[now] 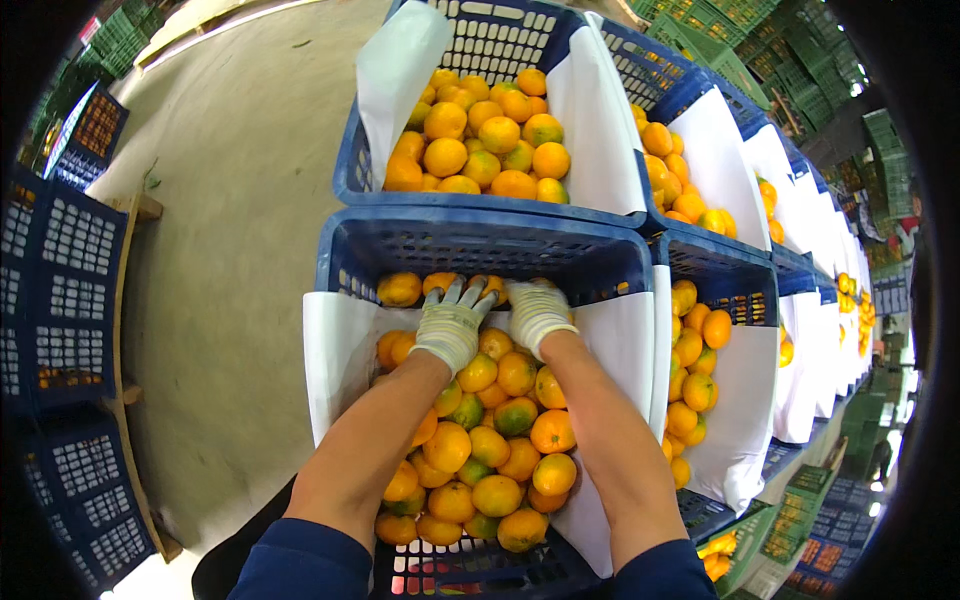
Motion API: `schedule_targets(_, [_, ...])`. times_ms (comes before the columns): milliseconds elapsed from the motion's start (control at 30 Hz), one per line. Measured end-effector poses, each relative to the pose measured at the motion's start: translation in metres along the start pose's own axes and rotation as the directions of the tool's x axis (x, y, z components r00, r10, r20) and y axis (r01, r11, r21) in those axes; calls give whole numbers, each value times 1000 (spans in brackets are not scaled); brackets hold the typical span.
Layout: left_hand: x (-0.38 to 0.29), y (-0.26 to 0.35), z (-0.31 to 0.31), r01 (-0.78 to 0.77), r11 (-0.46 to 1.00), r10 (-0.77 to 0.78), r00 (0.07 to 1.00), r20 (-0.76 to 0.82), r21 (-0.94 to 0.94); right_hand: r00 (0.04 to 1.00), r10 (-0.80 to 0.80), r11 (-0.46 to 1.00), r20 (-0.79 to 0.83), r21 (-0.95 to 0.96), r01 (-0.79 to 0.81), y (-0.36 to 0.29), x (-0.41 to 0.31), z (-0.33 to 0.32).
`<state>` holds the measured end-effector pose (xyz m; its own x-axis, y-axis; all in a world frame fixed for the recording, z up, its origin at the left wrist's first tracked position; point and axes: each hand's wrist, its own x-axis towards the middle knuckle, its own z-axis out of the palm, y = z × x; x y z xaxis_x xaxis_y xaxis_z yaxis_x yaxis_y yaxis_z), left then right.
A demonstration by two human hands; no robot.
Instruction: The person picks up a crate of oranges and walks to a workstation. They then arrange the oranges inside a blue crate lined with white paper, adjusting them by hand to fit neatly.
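Before me is a blue plastic crate (480, 229) lined with white paper (616, 341) and holding many orange citrus fruits (516, 375), some with green patches. My left hand (456, 322), in a striped knit glove with grey fingertips, lies over fruits toward the crate's far wall. Its fingers are spread on top of them. My right hand (541, 313), gloved alike and slightly blurred, is close beside it to the right, reaching down among the far fruits. Its fingertips are hidden, so whether it grips a fruit does not show.
Another paper-lined crate of citrus (487, 206) adjoins mine at the far side. More filled crates (716, 281) run off to the right. Blue crates (79, 240) stand at left on a wooden pallet (124, 360), across the concrete floor (240, 225). Green crates (705, 41) are stacked behind.
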<state>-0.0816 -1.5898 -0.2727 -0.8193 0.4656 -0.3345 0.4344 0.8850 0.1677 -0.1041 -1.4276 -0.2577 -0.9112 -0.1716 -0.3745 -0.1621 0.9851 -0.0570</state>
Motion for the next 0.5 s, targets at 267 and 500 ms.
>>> schedule_targets(267, [-2,-7,3,-2,994,-1,1000,-31,-111,961,274,960,34,-78,-270,-20,-67,-37])
schedule_targets(500, [-2,-7,8,12,990,-17,999,-40,-139,891,286,911,353,188,-367,-4,-70,-76])
